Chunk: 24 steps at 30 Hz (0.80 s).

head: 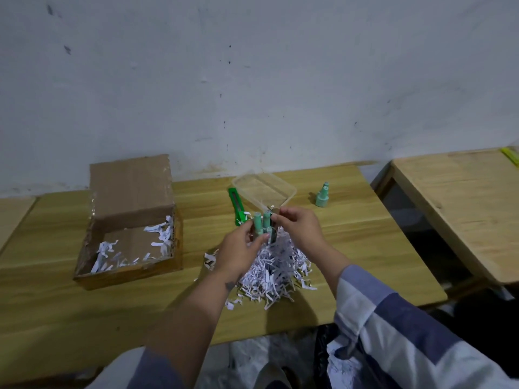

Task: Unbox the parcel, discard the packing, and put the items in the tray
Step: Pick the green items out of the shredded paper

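Note:
My left hand (pixel 238 249) grips a bunch of pale green tubes (pixel 262 224) upright above a heap of white shredded paper (pixel 276 272). My right hand (pixel 299 224) pinches the top of the same bunch from the right. Just behind the hands stands a clear plastic tray (pixel 280 183) with nothing visible inside. The open cardboard box (pixel 126 272) lies to the left, its flap raised, with a few paper shreds in it.
A green utility knife (pixel 237 204) lies left of the tray. Two small green bottles (pixel 322 195) stand to its right. A second wooden table (pixel 460 209) sits at the right across a gap. A black bag with shredded paper (pixel 337 357) lies below the table's front edge.

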{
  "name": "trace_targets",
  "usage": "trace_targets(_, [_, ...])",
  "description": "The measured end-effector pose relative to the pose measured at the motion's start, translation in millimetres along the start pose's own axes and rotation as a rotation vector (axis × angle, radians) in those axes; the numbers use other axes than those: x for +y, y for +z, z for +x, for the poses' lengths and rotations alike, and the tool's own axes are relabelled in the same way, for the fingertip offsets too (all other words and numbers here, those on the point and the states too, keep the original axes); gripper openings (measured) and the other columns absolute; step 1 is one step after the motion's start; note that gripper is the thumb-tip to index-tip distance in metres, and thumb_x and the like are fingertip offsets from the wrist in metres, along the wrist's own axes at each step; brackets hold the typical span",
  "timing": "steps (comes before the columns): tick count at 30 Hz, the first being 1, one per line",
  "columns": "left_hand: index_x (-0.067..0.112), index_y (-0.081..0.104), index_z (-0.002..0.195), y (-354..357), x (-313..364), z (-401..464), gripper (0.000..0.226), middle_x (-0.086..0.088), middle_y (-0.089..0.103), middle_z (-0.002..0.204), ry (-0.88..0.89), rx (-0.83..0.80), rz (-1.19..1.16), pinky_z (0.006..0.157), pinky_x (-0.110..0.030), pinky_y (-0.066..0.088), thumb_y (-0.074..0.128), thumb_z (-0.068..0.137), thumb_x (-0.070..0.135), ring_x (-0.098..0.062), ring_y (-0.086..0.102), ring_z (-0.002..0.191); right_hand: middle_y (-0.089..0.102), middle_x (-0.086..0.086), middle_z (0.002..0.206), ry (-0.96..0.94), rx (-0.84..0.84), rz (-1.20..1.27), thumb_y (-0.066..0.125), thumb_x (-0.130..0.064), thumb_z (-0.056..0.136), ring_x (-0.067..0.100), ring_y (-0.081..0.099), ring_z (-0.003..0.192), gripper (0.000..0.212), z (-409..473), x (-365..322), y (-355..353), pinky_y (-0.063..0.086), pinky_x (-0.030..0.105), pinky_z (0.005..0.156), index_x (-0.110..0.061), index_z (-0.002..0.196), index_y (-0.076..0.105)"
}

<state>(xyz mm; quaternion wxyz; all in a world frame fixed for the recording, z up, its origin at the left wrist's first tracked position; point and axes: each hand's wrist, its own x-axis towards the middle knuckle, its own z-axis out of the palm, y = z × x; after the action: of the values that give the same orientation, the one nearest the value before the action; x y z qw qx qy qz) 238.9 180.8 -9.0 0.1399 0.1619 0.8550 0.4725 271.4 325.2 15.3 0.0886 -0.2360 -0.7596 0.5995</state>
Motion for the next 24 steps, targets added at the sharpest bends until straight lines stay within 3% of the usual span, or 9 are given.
trace_targets(2, [0.021, 0.06, 0.124, -1.2, 1.6, 1.1, 0.042, 0.002, 0.07, 0.104, -0.027, 0.056, -0.045, 0.072, -0.027, 0.05, 0.069, 0.085, 0.031, -0.01, 0.064, 0.083, 0.07, 0.006, 0.08, 0.052, 0.028, -0.02, 0.067, -0.005, 0.083, 0.013, 0.064, 0.065, 0.013, 4.2, 2.4, -1.4, 0.057, 0.026, 0.068, -0.004, 0.096, 0.072])
trace_targets(5, [0.02, 0.062, 0.12, -8.2, -4.0, 5.1, 0.039, 0.001, 0.071, 0.106, -0.087, 0.15, -0.009, 0.075, -0.033, 0.055, 0.069, 0.084, 0.033, -0.014, 0.066, 0.082, 0.067, 0.007, 0.068, 0.118, 0.028, -0.103, 0.065, -0.001, 0.085, 0.017, 0.063, 0.057, 0.015, 7.6, 8.9, -7.0, 0.059, 0.032, 0.065, -0.011, 0.076, 0.07])
trace_targets(9, [0.018, 0.062, 0.119, -17.5, -10.7, 8.1, 0.038, 0.0, 0.07, 0.109, -0.136, 0.214, 0.005, 0.077, -0.033, 0.053, 0.067, 0.085, 0.034, -0.015, 0.065, 0.084, 0.071, 0.013, 0.107, 0.008, -0.162, -0.505, 0.052, -0.003, 0.091, 0.024, 0.068, 0.088, 0.025, 7.0, 10.2, -2.1, 0.051, 0.028, 0.076, -0.009, 0.108, 0.07])
trace_targets(11, [0.017, 0.062, 0.119, -17.6, -9.5, 7.8, 0.038, 0.001, 0.07, 0.108, -0.133, 0.205, -0.01, 0.076, -0.03, 0.05, 0.068, 0.085, 0.032, -0.013, 0.063, 0.084, 0.066, 0.009, 0.121, -0.056, -0.21, -0.482, 0.053, -0.009, 0.092, 0.022, 0.065, 0.094, 0.034, 4.9, 4.0, 6.6, 0.05, 0.027, 0.075, -0.016, 0.124, 0.06])
trace_targets(13, [0.017, 0.062, 0.119, -16.2, -6.4, 6.9, 0.037, 0.004, 0.068, 0.106, -0.122, 0.193, -0.018, 0.076, -0.029, 0.049, 0.068, 0.085, 0.031, -0.012, 0.062, 0.085, 0.065, 0.006, 0.115, -0.042, -0.235, -0.32, 0.066, -0.015, 0.085, 0.014, 0.062, 0.083, 0.045, 3.3, -1.3, 16.1, 0.049, 0.018, 0.061, -0.017, 0.128, 0.053])
trace_targets(16, [0.017, 0.063, 0.119, -16.3, -3.3, 6.4, 0.036, 0.006, 0.068, 0.105, -0.101, 0.175, -0.031, 0.075, -0.026, 0.048, 0.067, 0.086, 0.03, -0.01, 0.061, 0.087, 0.067, 0.009, 0.092, -0.021, -0.156, -0.321, 0.07, -0.006, 0.08, 0.01, 0.06, 0.066, 0.02, 7.1, 4.1, 22.6, 0.042, 0.004, 0.046, -0.016, 0.094, 0.059])
trace_targets(19, [0.016, 0.062, 0.119, -20.2, -4.2, 6.6, 0.034, 0.008, 0.064, 0.102, -0.104, 0.177, -0.039, 0.073, -0.025, 0.047, 0.065, 0.087, 0.03, -0.008, 0.06, 0.086, 0.071, 0.013, 0.084, 0.022, -0.096, -0.342, 0.059, 0.001, 0.085, 0.028, 0.071, 0.074, 0.021, 10.7, 10.8, 15.5, 0.059, 0.032, 0.07, -0.014, 0.072, 0.065])
trace_targets(21, [0.016, 0.061, 0.119, -22.5, -6.3, 7.0, 0.033, 0.008, 0.064, 0.102, -0.118, 0.173, -0.051, 0.073, -0.027, 0.05, 0.064, 0.088, 0.029, -0.01, 0.062, 0.088, 0.073, 0.009, 0.093, -0.008, -0.057, -0.32, 0.055, -0.001, 0.088, 0.028, 0.07, 0.078, 0.019, 14.2, 10.6, 10.1, 0.058, 0.038, 0.071, -0.01, 0.089, 0.071])
trace_targets(24, [0.015, 0.059, 0.122, -19.8, -6.0, 6.5, 0.033, 0.005, 0.064, 0.105, -0.136, 0.085, -0.092, 0.087, -0.04, 0.053, 0.061, 0.09, 0.024, -0.018, 0.064, 0.098, 0.064, 0.001, 0.108, -0.054, -0.162, -0.157, 0.059, -0.01, 0.09, 0.019, 0.062, 0.094, 0.033, 18.0, -3.1, 9.3, 0.051, 0.026, 0.071, -0.018, 0.122, 0.06])
